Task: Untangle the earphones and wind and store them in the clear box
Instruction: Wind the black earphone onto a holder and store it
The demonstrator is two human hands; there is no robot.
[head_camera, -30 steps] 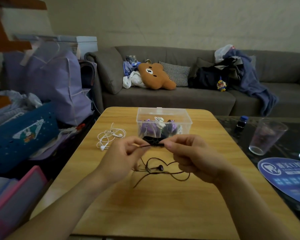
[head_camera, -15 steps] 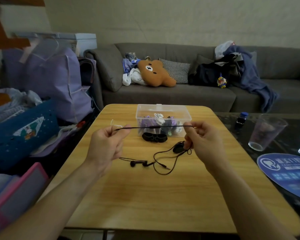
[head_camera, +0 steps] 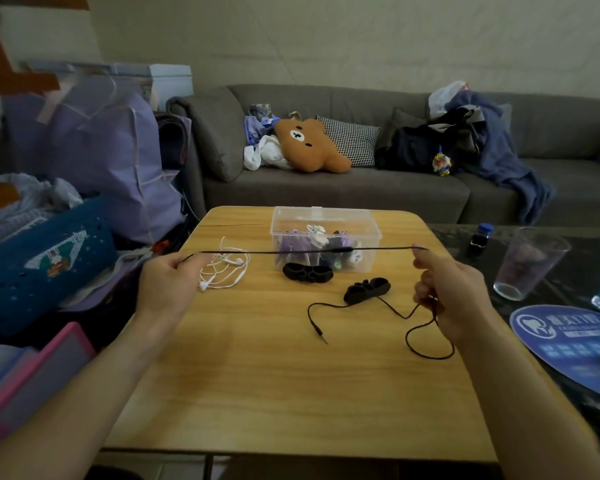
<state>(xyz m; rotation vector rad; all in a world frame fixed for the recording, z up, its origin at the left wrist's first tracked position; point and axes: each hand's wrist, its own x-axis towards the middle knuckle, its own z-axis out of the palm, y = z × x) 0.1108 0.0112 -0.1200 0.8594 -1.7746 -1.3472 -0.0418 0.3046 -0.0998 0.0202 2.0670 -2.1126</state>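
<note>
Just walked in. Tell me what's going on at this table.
A person is sorting out earphones. The left hand and right hand pinch a black earphone cord stretched taut above the wooden table; its plug end lies loose on the tabletop. White earphones wait tangled beside the clear box.

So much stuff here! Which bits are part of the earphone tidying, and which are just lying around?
Part of the job:
- thin black earphone cord, stretched between left hand and right hand
- clear plastic box
- tangled white earphones
- two black oval cord winders

Lying about:
- empty clear drinking glass
- brown bear cushion
- round blue fan
</note>
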